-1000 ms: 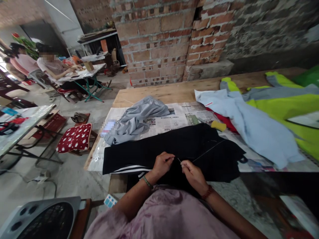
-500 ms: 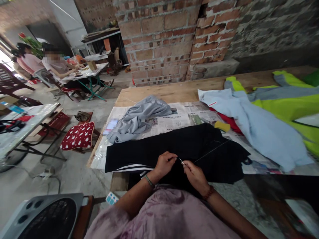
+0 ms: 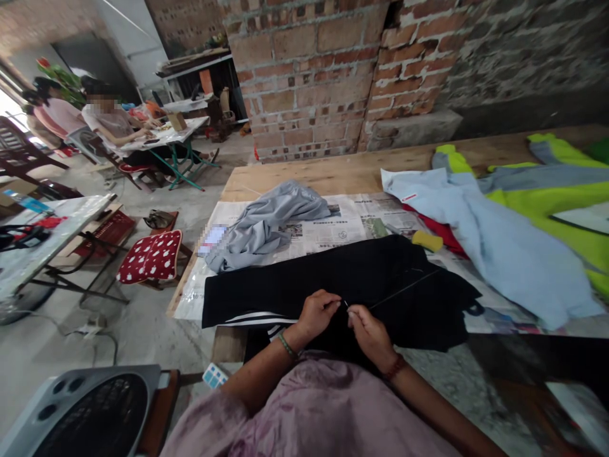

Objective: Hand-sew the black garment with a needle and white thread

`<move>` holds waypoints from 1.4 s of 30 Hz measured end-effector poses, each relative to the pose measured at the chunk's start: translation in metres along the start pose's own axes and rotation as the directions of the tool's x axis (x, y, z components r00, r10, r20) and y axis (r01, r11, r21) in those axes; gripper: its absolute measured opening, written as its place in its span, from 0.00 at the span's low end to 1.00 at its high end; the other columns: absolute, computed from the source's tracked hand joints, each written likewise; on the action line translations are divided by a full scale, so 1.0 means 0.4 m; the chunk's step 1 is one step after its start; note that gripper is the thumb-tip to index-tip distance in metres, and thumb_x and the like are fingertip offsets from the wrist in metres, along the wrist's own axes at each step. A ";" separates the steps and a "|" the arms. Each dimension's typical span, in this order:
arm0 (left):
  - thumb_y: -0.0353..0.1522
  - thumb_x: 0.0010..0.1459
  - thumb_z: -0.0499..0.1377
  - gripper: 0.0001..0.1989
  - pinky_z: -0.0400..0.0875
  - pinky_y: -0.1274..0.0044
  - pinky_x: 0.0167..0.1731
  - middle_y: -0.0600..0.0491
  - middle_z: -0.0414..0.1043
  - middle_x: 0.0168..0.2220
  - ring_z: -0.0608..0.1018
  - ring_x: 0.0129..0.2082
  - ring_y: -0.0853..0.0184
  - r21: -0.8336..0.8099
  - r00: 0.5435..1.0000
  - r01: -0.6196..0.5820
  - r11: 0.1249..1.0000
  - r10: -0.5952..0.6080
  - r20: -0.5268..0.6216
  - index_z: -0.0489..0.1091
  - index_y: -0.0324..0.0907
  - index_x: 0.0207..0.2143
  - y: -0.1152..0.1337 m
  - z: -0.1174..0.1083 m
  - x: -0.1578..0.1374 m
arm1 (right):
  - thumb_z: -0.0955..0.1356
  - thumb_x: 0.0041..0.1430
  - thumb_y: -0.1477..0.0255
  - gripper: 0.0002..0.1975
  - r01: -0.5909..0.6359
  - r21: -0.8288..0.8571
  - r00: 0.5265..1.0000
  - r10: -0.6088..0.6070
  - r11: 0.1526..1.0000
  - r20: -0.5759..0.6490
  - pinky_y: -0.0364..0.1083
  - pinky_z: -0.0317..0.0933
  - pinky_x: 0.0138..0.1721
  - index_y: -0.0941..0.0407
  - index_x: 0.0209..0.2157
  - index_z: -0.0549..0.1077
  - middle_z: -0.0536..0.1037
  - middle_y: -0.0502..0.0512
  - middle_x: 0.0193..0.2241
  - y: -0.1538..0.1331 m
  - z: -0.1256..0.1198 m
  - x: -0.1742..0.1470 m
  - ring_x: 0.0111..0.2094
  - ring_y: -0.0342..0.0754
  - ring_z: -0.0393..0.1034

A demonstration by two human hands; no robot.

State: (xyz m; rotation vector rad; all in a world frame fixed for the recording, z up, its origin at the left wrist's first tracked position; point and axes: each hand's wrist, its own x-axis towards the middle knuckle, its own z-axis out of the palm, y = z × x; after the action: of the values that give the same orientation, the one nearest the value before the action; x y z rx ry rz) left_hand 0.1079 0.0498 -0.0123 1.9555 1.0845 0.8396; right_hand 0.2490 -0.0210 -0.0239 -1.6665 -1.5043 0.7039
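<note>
In front of my body my two hands meet over black trousers (image 3: 304, 279) with white side stripes. My right hand (image 3: 371, 334) pinches a thin, light needle (image 3: 347, 305) that points toward the left fingertips. My left hand (image 3: 318, 315) is closed in a pinch at the needle's tip; whatever lies between those fingers is too small to make out. From beside the right hand a pale thread (image 3: 404, 290) stretches across the dark cloth to the right. A yellow sponge-like block (image 3: 427, 241) rests at the trousers' far edge.
Newspaper (image 3: 349, 222) covers part of the wooden table (image 3: 266, 176). Grey cloth (image 3: 271, 219) lies left, light blue (image 3: 476, 222) and neon-yellow garments (image 3: 533, 203) right. A fan (image 3: 99, 412) and a red cushioned stool (image 3: 150, 257) stand left. People sit at a farther table (image 3: 190, 130).
My hands have drawn slightly closer, so less of the needle shows between them. The garments stay put; the view has shifted a little.
</note>
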 end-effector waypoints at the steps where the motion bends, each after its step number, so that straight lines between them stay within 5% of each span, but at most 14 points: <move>1: 0.28 0.54 0.56 0.08 0.67 0.82 0.31 0.53 0.71 0.28 0.72 0.28 0.73 0.012 1.000 -0.016 1.000 0.016 -0.011 0.75 0.41 0.34 -0.001 0.002 -0.001 | 0.55 0.59 0.63 0.15 0.000 0.013 1.000 0.000 1.000 -0.005 0.40 0.58 0.27 0.56 0.32 0.66 0.69 0.49 0.20 -0.001 0.003 0.000 0.22 0.42 0.64; 14: 0.29 0.57 0.53 0.08 0.67 0.79 0.31 0.51 0.69 0.27 0.71 0.30 0.69 0.285 0.972 -0.203 0.937 0.227 -0.055 0.72 0.40 0.31 0.004 0.007 -0.009 | 0.56 0.59 0.65 0.14 0.023 0.062 0.996 -0.018 0.998 -0.087 0.39 0.56 0.24 0.57 0.31 0.67 0.66 0.48 0.19 -0.003 0.042 0.012 0.20 0.40 0.62; 22: 0.27 0.58 0.49 0.12 0.64 0.76 0.33 0.50 0.67 0.26 0.69 0.29 0.67 0.514 0.960 -0.272 0.813 0.270 0.080 0.70 0.40 0.28 0.008 0.017 -0.023 | 0.56 0.58 0.65 0.14 -0.005 0.020 0.994 0.007 1.000 -0.106 0.39 0.58 0.26 0.57 0.30 0.68 0.71 0.51 0.21 -0.008 0.041 0.008 0.22 0.41 0.64; 27: 0.27 0.58 0.48 0.11 0.65 0.74 0.36 0.49 0.68 0.28 0.69 0.31 0.66 0.520 0.962 -0.271 0.810 0.246 0.118 0.70 0.40 0.32 0.004 0.021 -0.028 | 0.56 0.58 0.64 0.16 -0.033 0.013 0.995 0.034 0.999 -0.094 0.39 0.58 0.26 0.57 0.29 0.68 0.71 0.51 0.21 -0.016 0.036 0.020 0.22 0.42 0.65; 34: 0.27 0.58 0.50 0.10 0.68 0.78 0.36 0.51 0.70 0.31 0.71 0.33 0.69 0.323 0.986 -0.111 0.940 0.146 -0.084 0.71 0.40 0.35 0.008 0.004 -0.005 | 0.59 0.56 0.61 0.16 -0.101 0.078 0.994 0.104 0.992 -0.034 0.40 0.60 0.27 0.58 0.33 0.70 0.73 0.53 0.24 -0.022 0.023 0.027 0.25 0.43 0.67; 42: 0.30 0.56 0.54 0.09 0.69 0.77 0.37 0.51 0.72 0.31 0.73 0.33 0.69 0.283 0.991 -0.107 0.953 0.126 -0.050 0.72 0.42 0.38 0.008 0.009 -0.016 | 0.58 0.56 0.61 0.16 -0.126 0.093 0.991 0.130 0.988 -0.039 0.39 0.57 0.22 0.58 0.29 0.69 0.71 0.52 0.20 -0.025 0.013 0.014 0.22 0.42 0.64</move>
State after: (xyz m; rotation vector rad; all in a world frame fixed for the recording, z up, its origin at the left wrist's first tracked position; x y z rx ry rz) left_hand 0.1093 0.0420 -0.0127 2.2597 1.1900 0.8574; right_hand 0.2401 -0.0143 -0.0177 -1.7101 -1.3240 0.7864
